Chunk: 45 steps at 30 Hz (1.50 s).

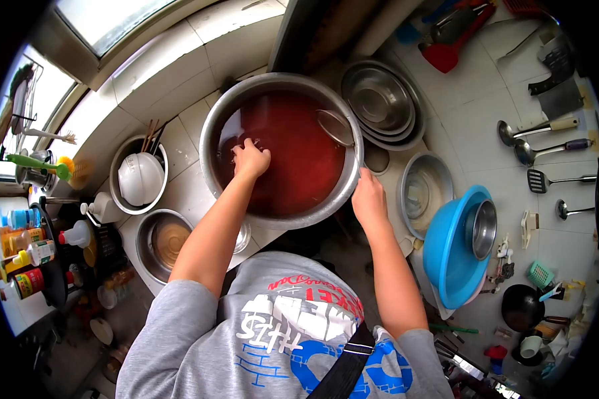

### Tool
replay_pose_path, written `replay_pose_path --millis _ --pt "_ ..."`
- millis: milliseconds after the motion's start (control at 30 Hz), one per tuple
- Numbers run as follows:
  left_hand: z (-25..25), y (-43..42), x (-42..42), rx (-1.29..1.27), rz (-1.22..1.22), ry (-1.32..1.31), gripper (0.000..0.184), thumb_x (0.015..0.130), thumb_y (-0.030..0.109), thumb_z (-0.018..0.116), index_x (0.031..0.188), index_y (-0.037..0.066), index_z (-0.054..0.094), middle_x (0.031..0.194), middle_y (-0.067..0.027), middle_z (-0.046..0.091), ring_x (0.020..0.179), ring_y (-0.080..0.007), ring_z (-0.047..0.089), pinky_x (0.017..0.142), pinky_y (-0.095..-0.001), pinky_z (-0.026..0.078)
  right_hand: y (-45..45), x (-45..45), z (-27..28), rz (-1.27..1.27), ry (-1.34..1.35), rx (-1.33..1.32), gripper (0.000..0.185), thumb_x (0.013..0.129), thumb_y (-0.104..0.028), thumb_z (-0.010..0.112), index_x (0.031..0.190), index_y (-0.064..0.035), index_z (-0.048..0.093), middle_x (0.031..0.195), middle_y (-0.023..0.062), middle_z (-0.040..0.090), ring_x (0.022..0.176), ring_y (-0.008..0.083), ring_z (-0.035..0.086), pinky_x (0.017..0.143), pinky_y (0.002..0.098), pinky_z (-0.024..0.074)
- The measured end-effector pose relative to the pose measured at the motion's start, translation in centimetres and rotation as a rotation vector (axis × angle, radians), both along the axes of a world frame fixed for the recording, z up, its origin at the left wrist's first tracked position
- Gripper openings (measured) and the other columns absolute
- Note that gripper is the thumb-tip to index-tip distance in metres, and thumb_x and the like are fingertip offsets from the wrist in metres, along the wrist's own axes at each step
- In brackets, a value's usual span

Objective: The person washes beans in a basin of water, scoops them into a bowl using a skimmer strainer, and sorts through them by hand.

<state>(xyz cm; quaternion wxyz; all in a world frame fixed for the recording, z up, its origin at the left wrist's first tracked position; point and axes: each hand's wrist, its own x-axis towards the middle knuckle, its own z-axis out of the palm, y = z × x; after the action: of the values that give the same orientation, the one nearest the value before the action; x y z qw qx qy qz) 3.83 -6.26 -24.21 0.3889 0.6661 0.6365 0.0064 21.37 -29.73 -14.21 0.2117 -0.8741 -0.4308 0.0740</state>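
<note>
A large metal basin (211,179) holds dark red liquid (293,169). My left hand (249,159) reaches over it with fingers bent down and apart, the tips at the liquid's surface; nothing shows clearly in them. At the basin's right rim, my right hand (371,196) is closed round the thin handle of a round-headed metal strainer (336,128). The strainer's head lies tilted at the liquid's upper right edge, partly in it. Whether its bowl is fine mesh or solid is hard to make out.
Nested metal bowls (379,100) stand right of the basin, near a shallow metal pan (426,193) and a blue tub (442,249). Left are a bowl with white dishes (140,178) and a metal pot (154,246). Ladles (526,153) hang on the right wall.
</note>
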Motion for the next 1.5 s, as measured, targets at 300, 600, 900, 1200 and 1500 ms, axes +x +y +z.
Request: replay_pose_path --millis 300,600,900,1200,1500 --pt "-4.3 -0.6 7.5 -0.234 0.152 -0.376 0.073 0.094 0.047 0.067 0.149 0.005 0.044 0.153 -0.0250 0.043 0.141 -0.0409 0.045 0.114 -0.0543 0.040 4.0 -0.6 -1.8 -0.021 0.065 -0.364 0.020 0.093 0.000 0.052 0.110 0.0073 0.061 0.103 0.0323 0.070 0.098 0.0481 0.069 0.087 0.0529 0.0573" --pt "5.7 1.3 1.4 -0.308 -0.028 -0.729 0.040 0.100 0.031 0.062 0.130 0.004 0.065 0.136 -0.0158 0.062 0.114 -0.0287 0.066 0.090 -0.0429 0.055 4.8 -3.2 -3.6 0.145 0.353 -0.248 0.018 0.087 -0.002 0.056 0.093 0.0085 0.069 0.089 0.0351 0.068 0.095 0.0524 0.066 0.084 0.0545 0.0550" --pt "5.3 1.2 -6.9 0.368 0.017 -0.455 0.021 0.094 0.018 0.066 0.104 0.000 0.073 0.115 -0.0175 0.064 0.088 -0.0258 0.070 0.086 -0.0375 0.055 5.0 -4.4 -1.7 0.023 1.175 -0.449 0.024 0.103 -0.011 0.051 0.117 -0.0007 0.068 0.078 -0.0006 0.059 0.062 0.0051 0.050 0.051 0.0218 0.0402" --pt "5.9 -1.0 -9.0 0.305 0.012 -0.513 0.018 0.094 0.013 0.066 0.104 -0.002 0.071 0.113 -0.0146 0.063 0.088 -0.0223 0.068 0.079 -0.0346 0.056 2.9 -3.2 0.3 -0.042 1.154 -0.375 0.035 0.103 -0.007 0.050 0.135 0.0034 0.061 0.076 0.0006 0.057 0.057 0.0048 0.044 0.045 0.0207 0.0329" --pt "6.5 -4.7 -9.3 0.313 -0.056 -0.645 0.011 0.094 0.001 0.062 0.103 -0.003 0.067 0.111 -0.0129 0.062 0.085 -0.0193 0.065 0.074 -0.0297 0.056 -1.2 -2.9 2.5 -0.028 0.952 -0.334 0.039 0.103 -0.009 0.050 0.140 0.0016 0.060 0.077 0.0000 0.058 0.058 0.0044 0.047 0.046 0.0206 0.0362"
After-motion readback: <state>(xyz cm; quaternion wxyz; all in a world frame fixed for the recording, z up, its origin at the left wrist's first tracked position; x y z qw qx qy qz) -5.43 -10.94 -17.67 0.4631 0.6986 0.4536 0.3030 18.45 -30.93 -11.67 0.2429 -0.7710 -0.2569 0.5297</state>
